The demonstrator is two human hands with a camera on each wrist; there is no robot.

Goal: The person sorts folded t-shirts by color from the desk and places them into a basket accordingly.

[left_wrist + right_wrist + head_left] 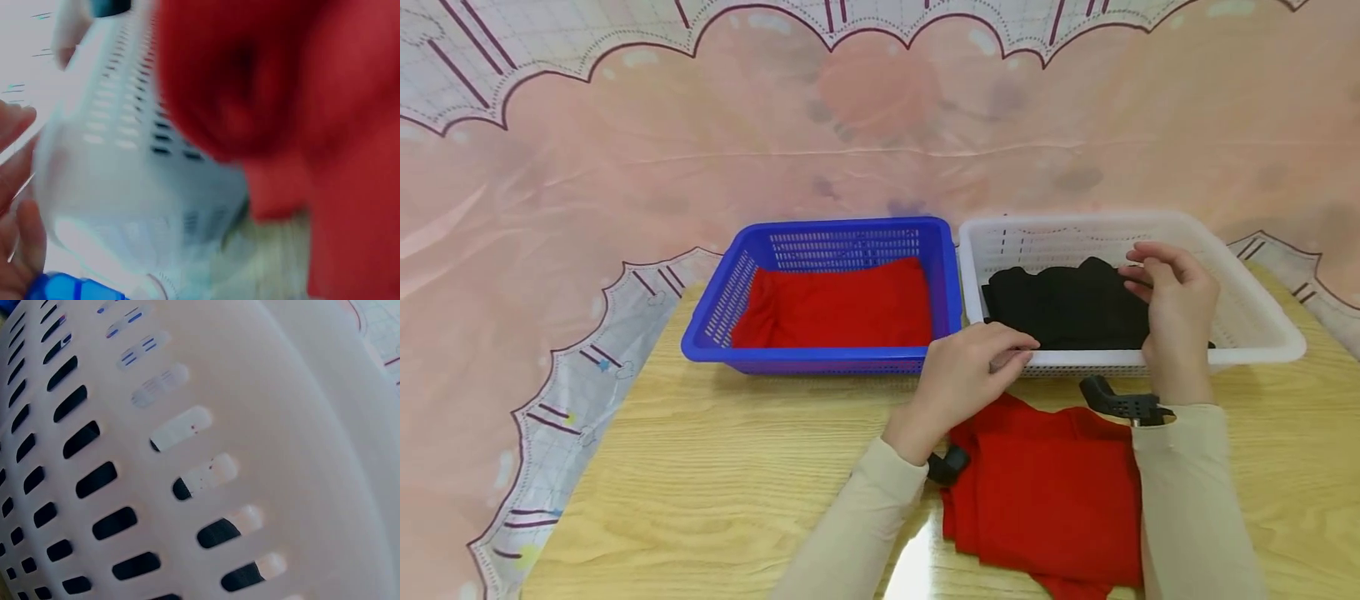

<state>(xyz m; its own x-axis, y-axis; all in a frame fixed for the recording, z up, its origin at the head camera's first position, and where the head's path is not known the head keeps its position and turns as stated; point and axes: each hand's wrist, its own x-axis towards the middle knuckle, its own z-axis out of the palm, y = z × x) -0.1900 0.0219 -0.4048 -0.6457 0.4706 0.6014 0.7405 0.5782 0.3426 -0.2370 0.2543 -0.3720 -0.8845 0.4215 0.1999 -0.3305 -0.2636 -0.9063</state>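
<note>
A folded black cloth lies inside the white basket. My left hand is at the basket's front left corner, its fingertips right at the rim beside the cloth. In the left wrist view, the fingers are apart with nothing between them. Over the right side of the black cloth, my right hand has loosely bent fingers and holds nothing. Only the basket's slotted wall fills most of the right wrist view. A stack of folded red cloth lies on the table between my forearms.
A blue basket with a red cloth inside stands directly left of the white one. Both rest on a wooden table. Behind them hangs a patterned pink sheet. Black wrist cameras jut out beneath the hands.
</note>
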